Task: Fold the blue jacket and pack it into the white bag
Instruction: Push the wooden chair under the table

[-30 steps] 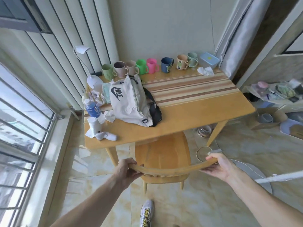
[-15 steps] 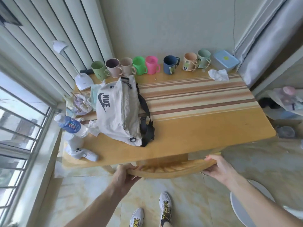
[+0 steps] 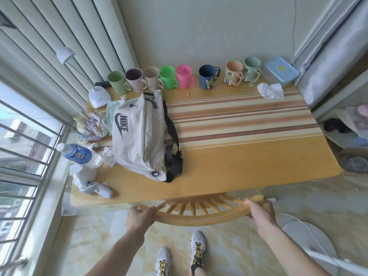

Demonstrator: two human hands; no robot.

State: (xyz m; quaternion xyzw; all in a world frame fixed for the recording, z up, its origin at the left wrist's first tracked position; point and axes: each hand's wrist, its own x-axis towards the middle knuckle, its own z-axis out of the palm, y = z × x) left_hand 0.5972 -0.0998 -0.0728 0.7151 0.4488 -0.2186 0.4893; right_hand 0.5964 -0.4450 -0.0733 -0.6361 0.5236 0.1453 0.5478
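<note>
Wooden curved chair back (image 3: 201, 217), spindled.

A wooden tabletop (image 3: 249, 166) with a band of brown and cream stripes fills a narrow nook against a plain pale wall (image 3: 199, 26). White vertical blinds (image 3: 59, 36) hang along the left side above a barred window (image 3: 23, 156) that lets in daylight. Grey curtains (image 3: 328, 36) drape at the right. The floor (image 3: 99, 236) is glossy marbled beige tile. A wooden chair (image 3: 199, 214) with a curved spindle back is tucked under the near edge.
</note>
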